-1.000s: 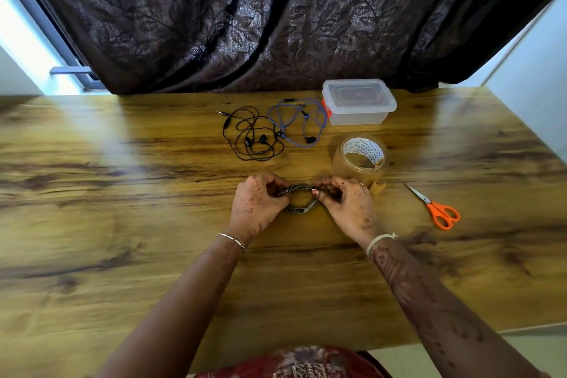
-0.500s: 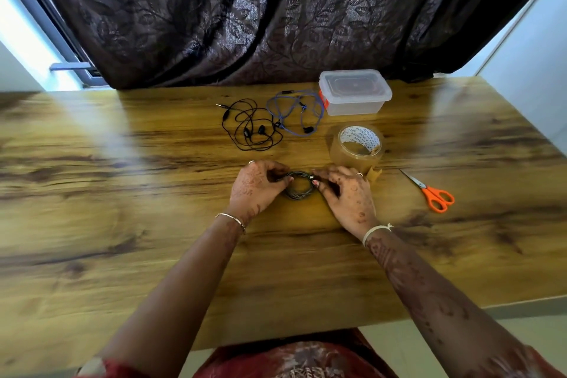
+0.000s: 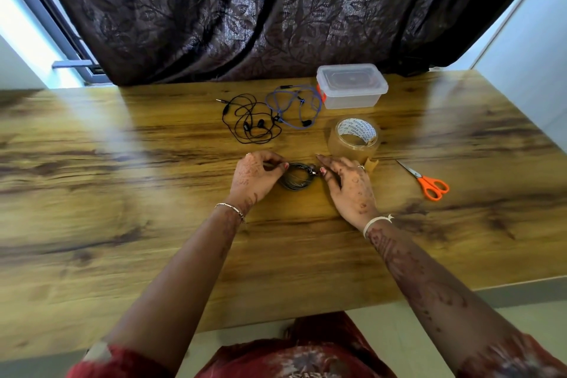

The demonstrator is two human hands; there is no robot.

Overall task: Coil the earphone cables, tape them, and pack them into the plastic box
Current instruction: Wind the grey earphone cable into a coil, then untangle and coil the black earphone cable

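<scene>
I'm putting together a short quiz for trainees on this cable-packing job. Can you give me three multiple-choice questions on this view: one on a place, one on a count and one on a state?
1. Where do the orange-handled metal scissors lie on the wooden table?
A) on the floor
B) at the table's far left edge
C) right of the right hand

2. Besides the dark coiled cable that the left hand and right hand hold, how many earphone sets lie uncoiled on the table?
A) one
B) two
C) four

3. How is the clear rectangular plastic box?
A) lid on
B) lid off beside it
C) tipped on its side

Answers:
1 C: the scissors lie on bare wood to the right of that hand.
2 B: there is one tangled black set and one blue set.
3 A: the lid sits flat on the box's rim.
</scene>
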